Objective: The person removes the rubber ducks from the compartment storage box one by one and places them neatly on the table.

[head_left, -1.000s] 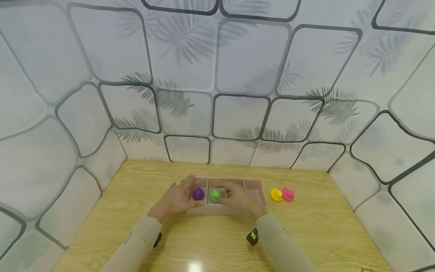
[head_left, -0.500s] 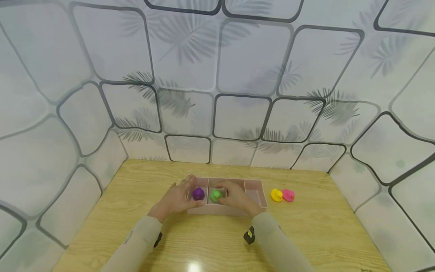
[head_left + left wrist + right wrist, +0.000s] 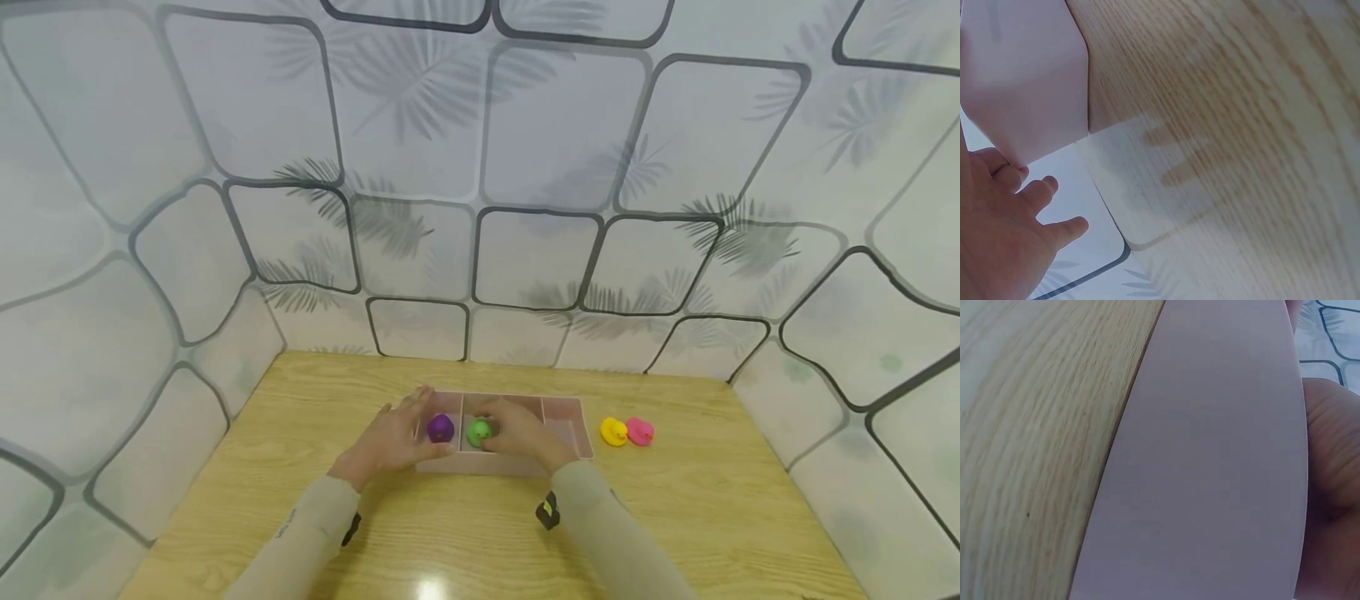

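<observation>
A long pink divided box (image 3: 480,464) sits on the table. My left hand (image 3: 386,437) grips its left end, thumb along the front rim and fingers at the back. In the left wrist view, fingertips of that hand (image 3: 1010,231) meet the box's corner (image 3: 1029,75) while other fingers stick out beside it. A purple rubber duck (image 3: 440,428) lies in the leftmost compartment. Over the neighbouring compartment, my right hand (image 3: 525,435) pinches a green rubber duck (image 3: 478,432) between thumb and fingers. The box wall (image 3: 1204,456) covers most of the right hand (image 3: 1335,487) in the right wrist view.
Right of the box, a yellow rubber duck (image 3: 613,432) and a pink one (image 3: 641,431) stand side by side on the wooden table (image 3: 712,500). Patterned walls (image 3: 532,258) enclose the table's back and both sides.
My right wrist has shifted slightly left and forward, its fingers staying at the green duck. The left hand keeps its place on the box, and the head view has drifted a little.
</observation>
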Available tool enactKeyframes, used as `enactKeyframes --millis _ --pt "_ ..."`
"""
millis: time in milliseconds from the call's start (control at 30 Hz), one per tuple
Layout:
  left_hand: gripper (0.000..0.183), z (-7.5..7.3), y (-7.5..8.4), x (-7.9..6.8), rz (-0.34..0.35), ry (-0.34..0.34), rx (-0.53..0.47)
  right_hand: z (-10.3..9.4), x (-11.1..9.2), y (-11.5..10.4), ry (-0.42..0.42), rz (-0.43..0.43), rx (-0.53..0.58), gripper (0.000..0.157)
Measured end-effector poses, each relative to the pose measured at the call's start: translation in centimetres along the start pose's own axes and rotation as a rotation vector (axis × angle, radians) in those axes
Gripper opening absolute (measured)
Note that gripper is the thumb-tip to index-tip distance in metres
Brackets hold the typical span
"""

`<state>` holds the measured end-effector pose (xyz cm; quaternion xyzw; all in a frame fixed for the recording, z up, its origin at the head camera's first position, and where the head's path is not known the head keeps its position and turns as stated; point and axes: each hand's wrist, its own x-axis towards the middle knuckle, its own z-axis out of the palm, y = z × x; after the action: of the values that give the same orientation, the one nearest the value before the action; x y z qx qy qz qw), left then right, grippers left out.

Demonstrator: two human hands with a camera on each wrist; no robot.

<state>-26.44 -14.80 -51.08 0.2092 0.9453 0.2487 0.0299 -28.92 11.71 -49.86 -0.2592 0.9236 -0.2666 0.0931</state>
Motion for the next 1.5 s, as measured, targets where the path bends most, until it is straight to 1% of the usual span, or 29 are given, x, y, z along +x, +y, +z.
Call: enactKeyframes --millis 333,600,867,1033,1233,1500 --pt "0.115 -0.04 0.12 0.09 -0.005 0.003 0.009 -0.04 0.59 -0.48 -0.030 0.031 -0.048 0.051" --pt "0.115 -0.11 0.19 0.15 -0.001 0.003 0.012 -0.02 0.70 -0.54 -0.031 0.017 -0.103 0.054" --pt "0.114 -0.15 0.26 0.13 0.010 0.016 0.015 0.13 0.79 -0.41 -0.017 0.017 -0.076 0.048" --pt "0.114 -0.17 0.36 -0.02 0.007 0.016 0.009 0.19 0.72 -0.24 -0.008 -0.001 -0.062 0.047" --pt "0.114 -0.05 0.34 -0.05 0.005 0.015 0.008 0.23 0.32 -0.22 0.009 0.000 -0.039 0.047" --pt "0.112 0.05 0.18 0.01 0.002 0.007 0.019 0.30 0.31 0.10 0.046 -0.038 -0.050 0.048"
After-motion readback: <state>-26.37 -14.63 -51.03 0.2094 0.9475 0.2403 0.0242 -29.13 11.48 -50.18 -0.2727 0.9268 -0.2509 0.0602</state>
